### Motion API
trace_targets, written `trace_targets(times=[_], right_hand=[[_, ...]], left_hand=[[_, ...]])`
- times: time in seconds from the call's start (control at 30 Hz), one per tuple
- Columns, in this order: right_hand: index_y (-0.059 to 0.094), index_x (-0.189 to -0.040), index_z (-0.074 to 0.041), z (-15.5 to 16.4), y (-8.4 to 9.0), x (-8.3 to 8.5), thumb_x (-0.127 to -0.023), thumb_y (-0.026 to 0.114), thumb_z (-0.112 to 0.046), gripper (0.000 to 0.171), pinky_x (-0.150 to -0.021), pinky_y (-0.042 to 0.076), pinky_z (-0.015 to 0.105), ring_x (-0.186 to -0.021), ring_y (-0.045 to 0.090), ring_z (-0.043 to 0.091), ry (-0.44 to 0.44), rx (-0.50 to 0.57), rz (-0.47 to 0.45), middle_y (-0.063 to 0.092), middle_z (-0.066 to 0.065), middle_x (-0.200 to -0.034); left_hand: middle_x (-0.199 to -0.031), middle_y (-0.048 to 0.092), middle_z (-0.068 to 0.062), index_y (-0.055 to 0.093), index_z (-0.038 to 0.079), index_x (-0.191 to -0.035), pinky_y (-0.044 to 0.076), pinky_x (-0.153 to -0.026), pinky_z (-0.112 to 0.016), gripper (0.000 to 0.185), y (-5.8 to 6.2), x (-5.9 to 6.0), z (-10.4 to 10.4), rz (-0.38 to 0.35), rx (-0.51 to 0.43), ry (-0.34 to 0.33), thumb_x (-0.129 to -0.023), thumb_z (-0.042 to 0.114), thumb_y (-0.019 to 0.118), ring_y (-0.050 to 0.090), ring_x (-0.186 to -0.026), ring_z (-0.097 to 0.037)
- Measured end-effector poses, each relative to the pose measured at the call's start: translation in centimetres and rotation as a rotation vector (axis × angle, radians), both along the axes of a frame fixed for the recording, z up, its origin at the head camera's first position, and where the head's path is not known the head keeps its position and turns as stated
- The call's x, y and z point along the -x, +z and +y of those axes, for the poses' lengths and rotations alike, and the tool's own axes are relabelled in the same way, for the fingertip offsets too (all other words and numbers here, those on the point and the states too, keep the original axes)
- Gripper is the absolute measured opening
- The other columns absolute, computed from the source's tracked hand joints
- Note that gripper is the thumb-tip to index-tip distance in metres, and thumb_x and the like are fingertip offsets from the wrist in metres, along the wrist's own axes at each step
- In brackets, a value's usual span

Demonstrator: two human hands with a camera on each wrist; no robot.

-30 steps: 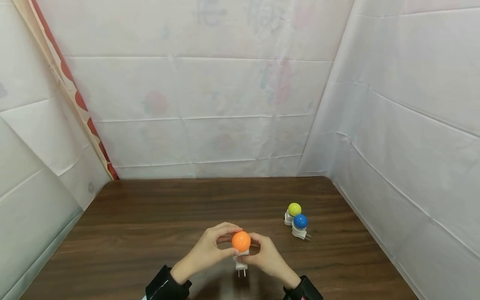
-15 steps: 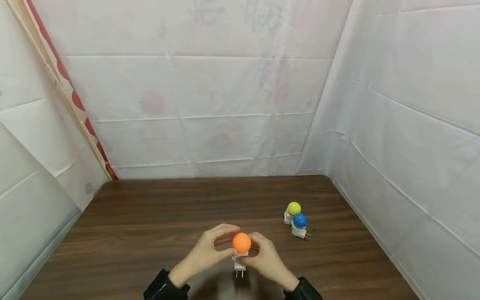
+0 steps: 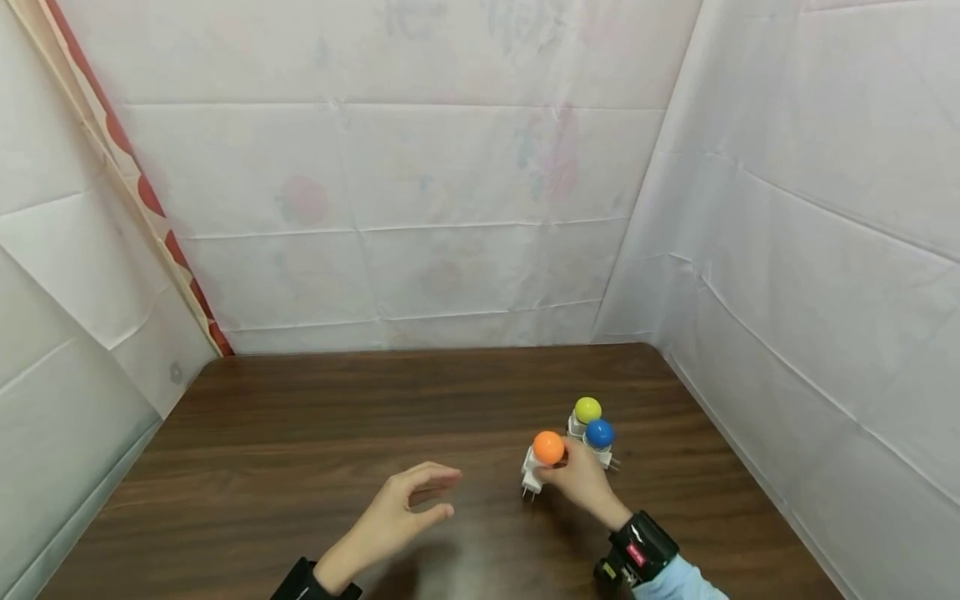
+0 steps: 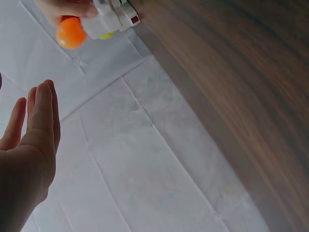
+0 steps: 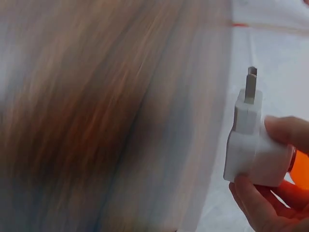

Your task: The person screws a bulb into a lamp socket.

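I see the right hand (image 3: 581, 481) with fingers pinched on the orange-domed white plug-in night light (image 3: 542, 458), prongs down over the table (image 3: 300, 433), at 8 o'clock of the blue-domed light (image 3: 600, 435); left hand (image 3: 397, 517) spread, empty.

Left hand (image 3: 401, 512): raised, palm turned inward toward the other hand, fingers (image 4: 41, 108) extended and close together, slightly relaxed at the tips; thumb held below the fingers and apart from them. Nothing lies between the fingers or against the palm. The forearm enters from the lower edge in a dark sleeve.

Right hand (image 3: 581, 479): extended forward and to the right, fingers curled in a pinch, thumb (image 5: 287, 133) on one side and the remaining fingertips opposite it, below. The wrist carries a dark band; the forearm behind it wears a light blue sleeve. The two hands are well apart.
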State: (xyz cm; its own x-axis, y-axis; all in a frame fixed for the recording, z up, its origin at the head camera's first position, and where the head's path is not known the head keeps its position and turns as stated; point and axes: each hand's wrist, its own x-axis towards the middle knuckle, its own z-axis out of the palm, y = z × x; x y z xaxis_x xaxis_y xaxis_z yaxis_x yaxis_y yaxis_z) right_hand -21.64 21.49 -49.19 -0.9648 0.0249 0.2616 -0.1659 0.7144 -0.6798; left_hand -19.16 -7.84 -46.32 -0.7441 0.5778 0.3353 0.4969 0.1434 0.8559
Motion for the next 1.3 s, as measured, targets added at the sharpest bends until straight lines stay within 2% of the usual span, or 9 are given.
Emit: trace_targets(times=[0.2, 0.4, 0.53, 0.63, 0.87, 1.1, 1.3], right_hand=[[0.060, -0.092, -0.003, 0.6, -0.7, 1.6, -0.065, 0.080, -0.013, 0.035, -0.058, 0.045, 0.026, -0.064, 0.054, 0.009, -0.066, -0.097, 0.041, 0.064, 0.003, -0.077], [0.058, -0.092, 0.001, 0.9, -1.3, 2.3, -0.063, 0.079, -0.007, 0.037, -0.056, 0.047, 0.033, -0.064, 0.058, 0.017, -0.096, -0.176, 0.114, 0.065, 0.010, -0.079], [0.056, -0.095, 0.002, 1.2, -1.7, 2.7, -0.064, 0.079, -0.008, 0.040, -0.057, 0.049, 0.038, -0.069, 0.063, 0.024, -0.139, -0.240, 0.123, 0.066, 0.015, -0.084], [0.054, -0.099, 0.005, 1.4, -1.8, 3.0, -0.066, 0.078, -0.010, 0.043, -0.054, 0.047, 0.037, -0.068, 0.062, 0.026, -0.159, -0.255, 0.119, 0.065, 0.017, -0.084], [0.047, -0.114, 0.010, 1.9, -2.0, 3.5, -0.070, 0.074, -0.009, 0.055, -0.046, 0.039, 0.029, -0.057, 0.056, 0.021, -0.178, -0.250, 0.106, 0.063, 0.018, -0.081], [0.039, -0.124, 0.012, 2.0, -2.4, 3.3, -0.072, 0.073, -0.006, 0.065, -0.050, 0.046, 0.038, -0.058, 0.059, 0.024, -0.198, -0.236, 0.101, 0.065, 0.024, -0.085], [0.035, -0.128, 0.012, 2.1, -1.8, 2.3, -0.070, 0.073, -0.004, 0.072, -0.042, 0.038, 0.028, -0.049, 0.051, 0.015, -0.179, -0.279, 0.095, 0.060, 0.012, -0.068]], left_hand=[[-0.118, 0.058, -0.011, 0.056, 0.006, -0.119, 0.048, -0.091, -0.035, 0.037, -0.1, -0.4, 0.0, -0.014, 0.023, -0.022, -0.087, 0.021, 0.063, 0.057, -0.108, -0.016], [-0.116, 0.058, -0.013, 0.056, 0.004, -0.118, 0.048, -0.089, -0.039, 0.035, -0.5, -0.6, 0.1, 0.004, 0.014, -0.046, -0.088, 0.021, 0.061, 0.058, -0.106, -0.029], [-0.116, 0.058, -0.014, 0.055, 0.002, -0.118, 0.049, -0.088, -0.040, 0.036, -0.8, -0.6, 0.0, 0.034, 0.015, -0.061, -0.089, 0.022, 0.060, 0.057, -0.105, -0.033], [-0.117, 0.058, -0.015, 0.055, 0.002, -0.119, 0.049, -0.088, -0.038, 0.036, -1.0, -0.6, 0.0, 0.041, 0.019, -0.067, -0.089, 0.022, 0.059, 0.057, -0.105, -0.033], [-0.118, 0.056, -0.019, 0.053, -0.002, -0.120, 0.048, -0.090, -0.039, 0.039, -1.4, -0.7, 0.2, 0.021, 0.032, -0.083, -0.090, 0.022, 0.057, 0.056, -0.108, -0.029], [-0.120, 0.056, -0.018, 0.052, -0.003, -0.121, 0.048, -0.090, -0.042, 0.039, -1.9, -0.8, 0.2, -0.011, 0.076, -0.089, -0.091, 0.022, 0.056, 0.056, -0.109, -0.021], [-0.121, 0.056, -0.015, 0.052, -0.002, -0.121, 0.047, -0.090, -0.042, 0.039, -2.0, -0.9, 0.2, -0.019, 0.087, -0.093, -0.091, 0.023, 0.056, 0.056, -0.110, -0.022]])
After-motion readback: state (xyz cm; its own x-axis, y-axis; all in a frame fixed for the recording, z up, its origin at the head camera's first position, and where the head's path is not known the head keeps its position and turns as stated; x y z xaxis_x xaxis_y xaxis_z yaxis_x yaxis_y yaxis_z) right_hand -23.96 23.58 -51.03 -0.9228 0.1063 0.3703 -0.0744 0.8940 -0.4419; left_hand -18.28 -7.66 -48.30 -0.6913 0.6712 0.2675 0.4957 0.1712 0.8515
